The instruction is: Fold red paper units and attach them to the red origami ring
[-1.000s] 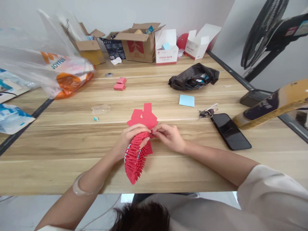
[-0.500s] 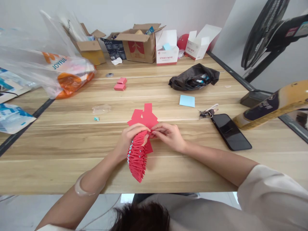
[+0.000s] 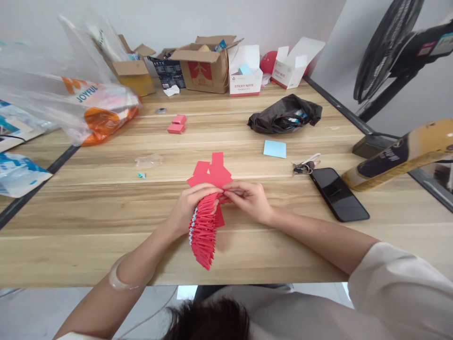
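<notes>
My left hand is wrapped round the upper end of a curved chain of folded red paper pieces, which has a light-blue strip along its left side and hangs toward me. Fingers pinched, my right hand meets the left at the chain's top end. A small bit of red paper shows at its fingertips, though where it joins the chain is hidden. Beneath both hands, loose red paper sheets lie fanned out on the wooden table.
Two pink-red paper blocks and a light-blue sticky-note pad lie farther back. To the right are keys, a phone and a yellow bottle. A black bag, sticky-note box and carton stand behind.
The hands stay together at the chain's top end. The chain's hanging part has swung very slightly to the right; the rest looks the same.
</notes>
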Action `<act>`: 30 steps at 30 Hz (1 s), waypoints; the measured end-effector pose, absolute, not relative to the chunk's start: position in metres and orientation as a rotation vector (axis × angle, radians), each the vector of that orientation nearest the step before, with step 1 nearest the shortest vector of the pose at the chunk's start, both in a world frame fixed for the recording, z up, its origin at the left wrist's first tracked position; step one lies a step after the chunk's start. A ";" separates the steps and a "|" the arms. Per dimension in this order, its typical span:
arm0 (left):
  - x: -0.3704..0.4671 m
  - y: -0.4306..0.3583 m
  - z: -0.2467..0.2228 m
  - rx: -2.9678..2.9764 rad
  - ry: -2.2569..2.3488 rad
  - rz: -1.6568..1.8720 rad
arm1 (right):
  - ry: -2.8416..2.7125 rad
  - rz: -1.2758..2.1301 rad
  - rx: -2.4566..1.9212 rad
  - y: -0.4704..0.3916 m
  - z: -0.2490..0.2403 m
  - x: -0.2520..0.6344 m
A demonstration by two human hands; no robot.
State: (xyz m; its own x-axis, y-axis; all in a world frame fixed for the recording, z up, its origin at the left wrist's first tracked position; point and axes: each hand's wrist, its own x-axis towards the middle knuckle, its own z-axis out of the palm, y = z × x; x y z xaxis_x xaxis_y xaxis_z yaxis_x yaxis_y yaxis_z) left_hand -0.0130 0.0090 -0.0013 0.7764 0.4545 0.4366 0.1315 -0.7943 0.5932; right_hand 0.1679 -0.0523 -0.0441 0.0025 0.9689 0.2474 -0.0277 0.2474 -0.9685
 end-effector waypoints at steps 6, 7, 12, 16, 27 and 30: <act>-0.008 0.006 -0.003 2.353 0.484 0.780 | -1.295 1.016 -1.019 -0.053 -0.041 0.167; -0.008 0.005 -0.003 2.354 0.497 0.792 | -1.292 1.014 -1.021 -0.053 -0.041 0.167; -0.004 0.000 -0.005 2.340 0.610 0.887 | -1.287 0.975 -1.016 -0.052 -0.039 0.168; -0.003 -0.001 -0.007 2.287 0.739 0.936 | -1.241 1.079 -0.950 -0.051 -0.040 0.167; -0.003 0.000 -0.008 2.229 0.727 0.951 | -1.167 1.181 -0.955 -0.050 -0.044 0.165; -0.002 -0.003 -0.005 2.216 0.759 0.954 | -1.190 1.151 -0.990 -0.050 -0.044 0.164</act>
State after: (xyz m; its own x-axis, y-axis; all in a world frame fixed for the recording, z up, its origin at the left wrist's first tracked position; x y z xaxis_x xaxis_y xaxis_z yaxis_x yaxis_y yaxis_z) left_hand -0.0018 -0.0032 -0.0054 0.5779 0.6947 0.4283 0.2612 -0.6546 0.7094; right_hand 0.1640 -0.0502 -0.0444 0.0054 0.9865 0.1639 -0.1314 0.1632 -0.9778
